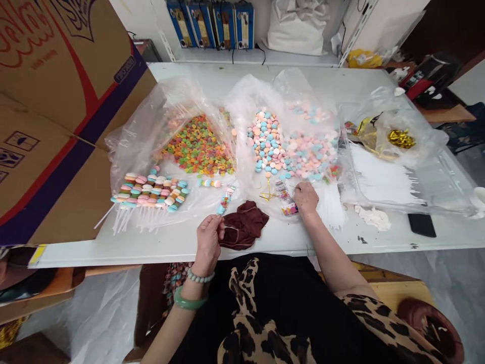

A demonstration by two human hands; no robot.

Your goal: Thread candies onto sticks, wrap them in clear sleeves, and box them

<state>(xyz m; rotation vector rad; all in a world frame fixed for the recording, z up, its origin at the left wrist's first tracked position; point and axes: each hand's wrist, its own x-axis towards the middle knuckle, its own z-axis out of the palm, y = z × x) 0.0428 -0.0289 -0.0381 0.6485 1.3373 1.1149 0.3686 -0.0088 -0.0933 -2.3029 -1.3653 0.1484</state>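
Observation:
My left hand (209, 233) pinches the lower end of a candy stick in a printed clear wrapper (226, 200), which points up and away from me. Just right of it lies a crumpled maroon cloth (246, 225). My right hand (306, 198) is closed beside a stack of printed wrappers (286, 197); a thin dark line shows at its fingertips, too small to name. Gold twist ties (268, 194) lie between the hands. A short row of pastel candies (209, 183) rests behind the left hand. Finished-looking candy sticks (151, 191) are stacked at the left, white sticks toward me.
Plastic bags hold colourful ring candies (200, 144) and pastel candy discs (267, 139). White sticks (382, 174) fill a clear tray (447, 199) at the right, below a bag of gold ties (401, 138). A large cardboard box (76, 101) stands at the left.

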